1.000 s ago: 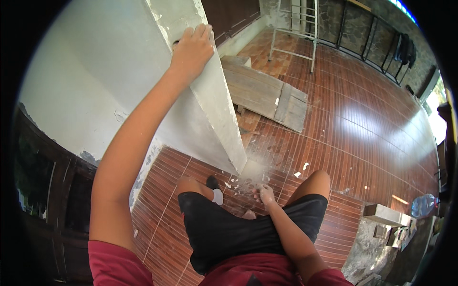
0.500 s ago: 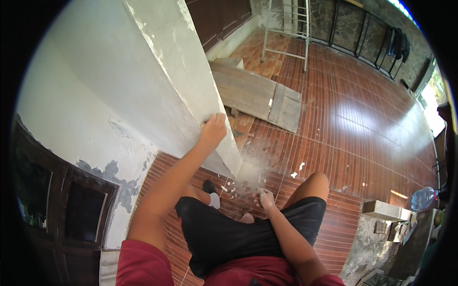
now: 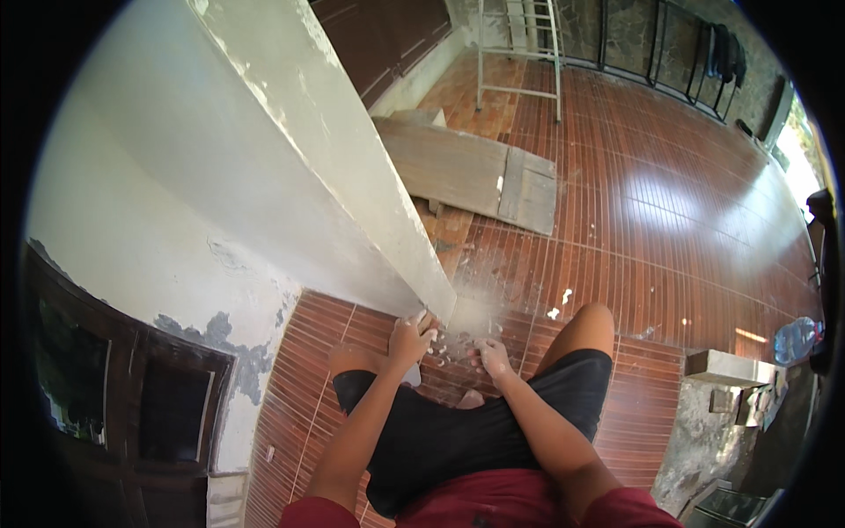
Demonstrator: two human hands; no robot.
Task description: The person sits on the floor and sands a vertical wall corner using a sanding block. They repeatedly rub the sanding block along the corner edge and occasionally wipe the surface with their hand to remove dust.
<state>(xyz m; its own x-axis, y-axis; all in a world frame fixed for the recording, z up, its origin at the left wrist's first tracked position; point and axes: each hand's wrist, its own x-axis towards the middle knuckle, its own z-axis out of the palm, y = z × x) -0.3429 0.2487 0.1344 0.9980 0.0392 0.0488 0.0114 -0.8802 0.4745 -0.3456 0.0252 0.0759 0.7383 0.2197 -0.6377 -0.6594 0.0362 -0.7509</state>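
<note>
The peeling white pillar [image 3: 339, 150] rises in front of me at the left. My left hand [image 3: 411, 342] is closed low against the foot of the pillar, with white dust on its fingers. What it grips is too small and covered to name. To its right, my right hand [image 3: 490, 358] hangs above the floor between my knees, fingers curled and dusted white. Anything inside them is hidden. Pale dust and paint flakes [image 3: 443, 359] lie around the pillar's base, between both hands.
A grey wooden board [image 3: 449, 169] lies beyond the pillar, with a metal ladder [image 3: 519, 91] behind it. White scraps [image 3: 554, 313] dot the striped red-brown tiles [image 3: 616, 264]. A dark panelled door [image 3: 167, 414] is at left, a water bottle [image 3: 795, 341] at right.
My left hand has come down from partway up the pillar to its foot, close to my right hand. The right hand has barely moved. My view has shifted slightly.
</note>
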